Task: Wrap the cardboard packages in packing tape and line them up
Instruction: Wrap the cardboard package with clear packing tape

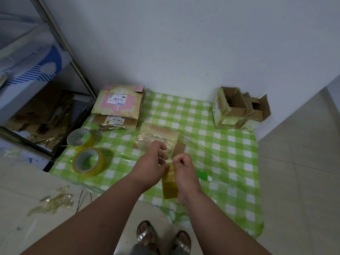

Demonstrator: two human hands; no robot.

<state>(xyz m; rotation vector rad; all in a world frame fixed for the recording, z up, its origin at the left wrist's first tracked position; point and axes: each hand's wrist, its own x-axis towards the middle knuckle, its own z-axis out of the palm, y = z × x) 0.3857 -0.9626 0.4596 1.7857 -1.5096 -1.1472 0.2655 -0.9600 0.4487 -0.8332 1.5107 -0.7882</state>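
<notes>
A flat cardboard package [158, 134] partly covered in clear tape lies on the green checked sheet [230, 159]. Just in front of it both hands meet over a yellowish roll of packing tape [170, 186]. My left hand [152, 164] and my right hand [184, 167] each pinch a thin strip of clear tape [168, 159] stretched between them. The roll hangs below my right hand, partly hidden by it. Two more tape rolls [88, 162] [81, 138] lie at the sheet's left edge.
A stack of flattened labelled cartons [117, 105] lies at the back left against the wall. Open small boxes [237, 108] stand at the back right. A green-handled tool [203, 175] lies right of my hands. Tape scraps [53, 201] litter the floor tiles; a metal shelf [36, 115] stands left.
</notes>
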